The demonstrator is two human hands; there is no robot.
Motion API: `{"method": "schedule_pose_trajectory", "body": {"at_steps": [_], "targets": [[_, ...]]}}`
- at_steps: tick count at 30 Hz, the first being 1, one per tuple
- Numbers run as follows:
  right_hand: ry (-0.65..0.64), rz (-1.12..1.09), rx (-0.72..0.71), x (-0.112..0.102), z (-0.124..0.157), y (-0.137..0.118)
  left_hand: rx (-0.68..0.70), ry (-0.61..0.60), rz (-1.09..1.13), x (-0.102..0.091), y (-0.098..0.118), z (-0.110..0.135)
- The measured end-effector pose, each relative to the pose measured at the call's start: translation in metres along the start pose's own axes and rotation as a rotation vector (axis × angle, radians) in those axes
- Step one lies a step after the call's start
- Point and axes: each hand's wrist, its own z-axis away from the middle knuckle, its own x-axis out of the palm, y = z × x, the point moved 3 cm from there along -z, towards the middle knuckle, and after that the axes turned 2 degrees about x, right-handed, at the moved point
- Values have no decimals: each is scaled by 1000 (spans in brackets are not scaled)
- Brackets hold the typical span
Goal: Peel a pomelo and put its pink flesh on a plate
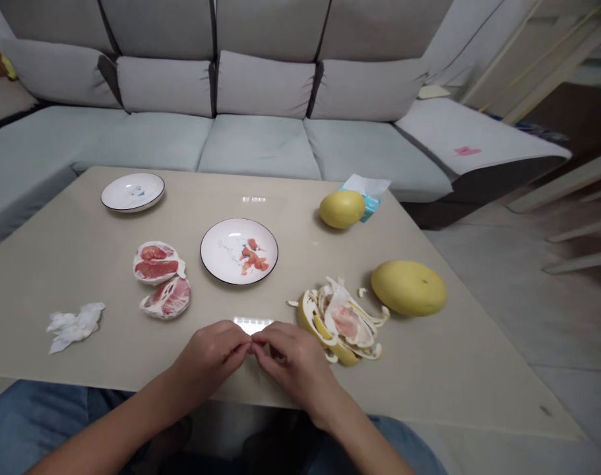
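Observation:
My left hand (212,353) and my right hand (297,363) meet above the table's near edge, fingertips pinched together. Between them shows a tiny reddish bit (251,348), apparently pomelo flesh, mostly hidden by the fingers. Beyond my hands a white plate (221,260) with a dark rim bears several torn pieces of red pomelo flesh (253,259). To the left lie two peeled chunks of red pomelo (156,269), white pith still on them. Just right of my right hand is a heap of yellow pomelo peel (337,323) with thin skins on top.
Two whole yellow pomelos stand on the right, one nearer (408,287) and one farther (342,209) before a blue tissue pack (371,206). A second plate (132,191) sits back left. Crumpled tissue (76,326) lies front left. A grey sofa (260,142) borders the table's (290,191) far side.

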Motion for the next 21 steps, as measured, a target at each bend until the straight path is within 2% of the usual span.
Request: {"method": "schedule_pose_trajectory", "body": {"at_steps": [3,7,9,14,18,21], "targets": [[-29,-2,51,-2,0,0,47,-7,-35,3,1,3],[-138,-114,88,-7,-3,-3,66,-12,-30,3,0,4],[-149,-142,103,-9,-4,-3,72,-17,-24,2,-1,4],[-96,-136,130,-3,-3,0,97,-12,-41,1,1,6],[34,-69,163,6,-1,-3,102,15,-78,6,1,9],[138,-59,181,11,-1,-8,101,83,-100,9,1,10]]}}
